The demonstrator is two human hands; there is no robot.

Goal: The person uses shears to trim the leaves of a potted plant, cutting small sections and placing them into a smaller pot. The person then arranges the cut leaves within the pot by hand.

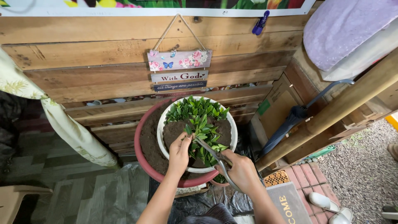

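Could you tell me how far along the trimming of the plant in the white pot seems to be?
Done: cannot tell; no cuttings show on the soil. In hand: the left hand steadies a leafy stem while the right hand holds scissors, blades open at it. Left: the leafy sprigs at the far side of the white pot stand untouched.

Home porch garden corner, plank wall [103, 49], hanging plaque [179, 60], doormat [290, 203], slippers [327, 203], potted plants [199, 120]

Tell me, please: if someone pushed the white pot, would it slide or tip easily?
Probably not. The white pot looks full of dark soil, so likely heavy. It sits low inside the larger red pot, bedded in soil, which should stop sliding. Its wide, shallow shape probably resists tipping.
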